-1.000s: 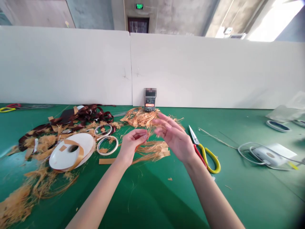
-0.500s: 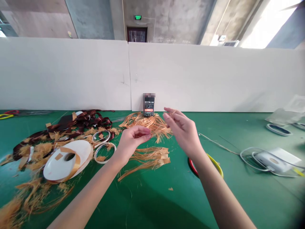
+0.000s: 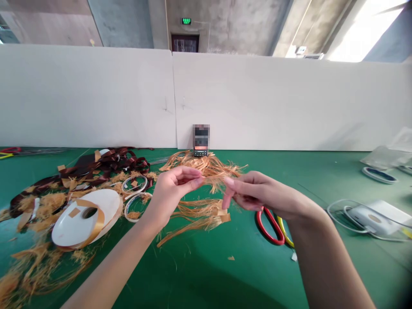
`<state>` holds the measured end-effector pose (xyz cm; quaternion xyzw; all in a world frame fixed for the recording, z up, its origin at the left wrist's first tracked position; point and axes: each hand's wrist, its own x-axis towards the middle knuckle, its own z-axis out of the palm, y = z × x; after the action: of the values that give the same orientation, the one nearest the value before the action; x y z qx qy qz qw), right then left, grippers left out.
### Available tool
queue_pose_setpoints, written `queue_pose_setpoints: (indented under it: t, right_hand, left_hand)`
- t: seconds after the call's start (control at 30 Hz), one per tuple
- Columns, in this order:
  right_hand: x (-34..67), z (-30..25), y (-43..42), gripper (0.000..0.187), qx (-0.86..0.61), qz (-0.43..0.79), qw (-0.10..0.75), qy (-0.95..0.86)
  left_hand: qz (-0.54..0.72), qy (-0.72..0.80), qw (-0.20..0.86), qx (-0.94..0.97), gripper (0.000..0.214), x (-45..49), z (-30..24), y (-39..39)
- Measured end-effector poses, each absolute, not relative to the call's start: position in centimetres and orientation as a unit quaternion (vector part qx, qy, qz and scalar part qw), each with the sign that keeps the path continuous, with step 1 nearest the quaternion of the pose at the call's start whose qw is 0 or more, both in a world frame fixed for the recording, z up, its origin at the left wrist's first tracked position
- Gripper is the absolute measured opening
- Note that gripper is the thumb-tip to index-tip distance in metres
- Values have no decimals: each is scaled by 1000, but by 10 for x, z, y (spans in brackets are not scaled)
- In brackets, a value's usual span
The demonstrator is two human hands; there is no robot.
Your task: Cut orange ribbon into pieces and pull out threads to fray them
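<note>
With the left hand point(image 3: 174, 184) and right hand point(image 3: 259, 192), we are pinching a fibre bundle point(image 3: 211, 177) above the worktop point(image 3: 251, 266). Frayed ribbon pieces point(image 3: 207, 218) are lying below. A phone point(image 3: 201, 140) is standing at the worktop's far edge; scissors point(image 3: 277, 228) are lying farther from that edge.

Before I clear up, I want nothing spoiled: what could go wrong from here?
The thin strands between the left hand and right hand might snap or tangle if pulled hard. The scissors are partly hidden by the right hand, which could knock them. Dragging the pile might topple the phone beside it.
</note>
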<state>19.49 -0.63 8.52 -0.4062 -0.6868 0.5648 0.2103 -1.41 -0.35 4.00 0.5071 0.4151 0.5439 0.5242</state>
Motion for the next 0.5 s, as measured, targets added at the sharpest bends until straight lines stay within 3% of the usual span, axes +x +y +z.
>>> queue_pose_setpoints:
  t: [0.07,0.17,0.23,0.33,0.4,0.5]
  right_hand:
    - [195,86,-9,37,-334,594,278,-677]
    - [190,86,-11,22,-271,593,449,-611]
    - [185,84,-10,24,-266,553,519,-595]
    - [177,77,-5,45,-301,433,555,-643]
    - [173,71,-1,47,-355,312,551,-688]
    - [170,65,3,17,-436,143,510,-727]
  left_hand:
    - [537,415,522,517,18,-14,41,-5]
    - [530,410,514,535,19,-14,40,-6]
    - [530,404,511,543,18,-13,39,-7]
    - [533,401,512,541,17,-11,40,-6]
    - [536,401,515,535,17,-10,41,-6]
    - [539,405,508,536,16,-9,42,-6]
